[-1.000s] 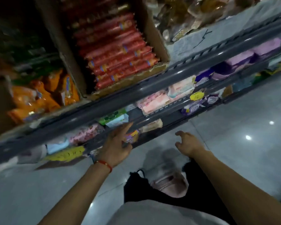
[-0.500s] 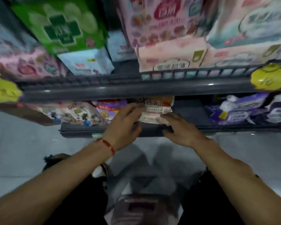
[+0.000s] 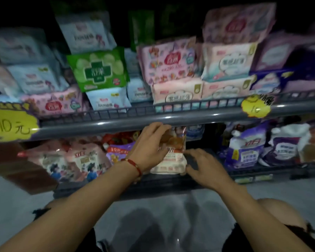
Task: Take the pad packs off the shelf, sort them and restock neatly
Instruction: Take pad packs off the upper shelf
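A cream and orange pad pack stands on the bottom shelf, in the middle. My left hand, with a red bracelet at the wrist, grips the pack's top left side. My right hand lies against the pack's lower right corner with fingers spread. On the upper shelf lie stacked pad packs: a green one, pink ones and pale blue ones.
Pink cartoon packs and a purple pack sit left of my hands. Purple and white bags stand to the right. Yellow price tags hang on the shelf rail. Grey floor lies below, with my knees at the frame's bottom.
The view has dropped closer to the lower shelves. Both hands went from reaching in the air to resting on the cream and orange pack, which now stands more upright.
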{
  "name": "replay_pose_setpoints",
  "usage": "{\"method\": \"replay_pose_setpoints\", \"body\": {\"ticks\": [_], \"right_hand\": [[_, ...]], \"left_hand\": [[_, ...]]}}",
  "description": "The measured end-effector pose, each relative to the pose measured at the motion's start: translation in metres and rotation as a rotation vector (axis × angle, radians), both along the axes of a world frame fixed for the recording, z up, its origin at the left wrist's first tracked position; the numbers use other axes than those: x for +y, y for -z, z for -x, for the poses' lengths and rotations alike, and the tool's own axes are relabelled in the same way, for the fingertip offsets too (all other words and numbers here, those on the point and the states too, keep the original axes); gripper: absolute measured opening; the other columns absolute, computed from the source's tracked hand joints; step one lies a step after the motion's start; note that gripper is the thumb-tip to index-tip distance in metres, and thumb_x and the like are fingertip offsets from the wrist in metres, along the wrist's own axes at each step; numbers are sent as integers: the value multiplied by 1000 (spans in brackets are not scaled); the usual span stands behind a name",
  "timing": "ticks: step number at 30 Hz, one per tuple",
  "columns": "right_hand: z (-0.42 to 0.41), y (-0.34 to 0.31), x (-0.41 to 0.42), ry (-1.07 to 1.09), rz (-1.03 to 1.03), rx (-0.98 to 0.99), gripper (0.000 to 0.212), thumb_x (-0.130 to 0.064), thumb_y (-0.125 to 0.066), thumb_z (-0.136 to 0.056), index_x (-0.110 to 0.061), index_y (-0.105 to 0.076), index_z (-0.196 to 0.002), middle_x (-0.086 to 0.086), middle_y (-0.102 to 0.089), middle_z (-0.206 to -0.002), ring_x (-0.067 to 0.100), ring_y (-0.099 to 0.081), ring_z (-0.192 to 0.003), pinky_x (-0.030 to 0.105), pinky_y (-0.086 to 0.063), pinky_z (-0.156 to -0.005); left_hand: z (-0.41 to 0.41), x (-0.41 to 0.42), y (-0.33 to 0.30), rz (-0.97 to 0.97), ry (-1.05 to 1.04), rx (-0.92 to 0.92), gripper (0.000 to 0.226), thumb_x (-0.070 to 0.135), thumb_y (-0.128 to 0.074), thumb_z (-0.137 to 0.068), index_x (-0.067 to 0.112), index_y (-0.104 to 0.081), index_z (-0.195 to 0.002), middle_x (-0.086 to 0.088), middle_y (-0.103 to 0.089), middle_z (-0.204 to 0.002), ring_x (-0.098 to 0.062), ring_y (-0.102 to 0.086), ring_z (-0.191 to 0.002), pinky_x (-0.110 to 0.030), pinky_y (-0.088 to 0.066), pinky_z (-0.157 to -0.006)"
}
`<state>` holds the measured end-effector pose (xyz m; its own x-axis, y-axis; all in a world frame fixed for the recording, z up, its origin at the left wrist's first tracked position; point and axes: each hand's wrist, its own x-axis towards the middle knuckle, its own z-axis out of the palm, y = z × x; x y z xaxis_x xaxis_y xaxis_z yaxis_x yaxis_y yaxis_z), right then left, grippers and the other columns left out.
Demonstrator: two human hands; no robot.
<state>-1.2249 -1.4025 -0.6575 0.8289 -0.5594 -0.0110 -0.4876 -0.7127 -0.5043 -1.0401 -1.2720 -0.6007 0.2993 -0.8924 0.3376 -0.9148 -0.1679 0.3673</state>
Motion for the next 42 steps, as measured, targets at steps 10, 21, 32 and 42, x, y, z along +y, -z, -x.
{"method": "replay_pose_setpoints", "body": {"ticks": [10, 21, 32, 42], "right_hand": [[33, -53, -27, 148, 119, -141, 45, -33, -65, -94, -26, -59, -138, -4, -60, -136, 18, -54, -128, 32, -46, -102], [3, -185, -122, 430, 250, -659, 41, -26, -70, -92, -18, -57, -129, 0, -55, -120, 17, -56, -104, 34, -46, -87], [-35, -239, -192, 553, 97, -731, 101, -49, -79, -82, -21, -16, -156, 15, -38, -150, 35, -43, -137, 49, -44, -108], [-19, -225, -196, 453, -156, -966, 90, -53, -79, -73, -44, -26, -146, -6, -60, -137, 18, -62, -122, 51, -49, -108]], "left_hand": [[1, -40, -92, 181, -12, 55, 56, 10, -65, -89, 16, -51, -143, -5, -47, -141, -21, -46, -131, -21, -32, -108], [1, -136, -170, 208, 79, -127, 59, 21, -66, -90, 19, -47, -146, -6, -46, -144, -24, -41, -133, -31, -34, -109], [3, -219, -233, 36, -82, 213, 71, 37, -73, -88, 23, -35, -146, 0, -55, -121, -20, -59, -96, -30, -50, -79], [12, -223, -228, 250, -36, 321, 51, 35, -78, -83, 24, -50, -124, 6, -60, -102, -14, -60, -95, -23, -46, -82]]}}
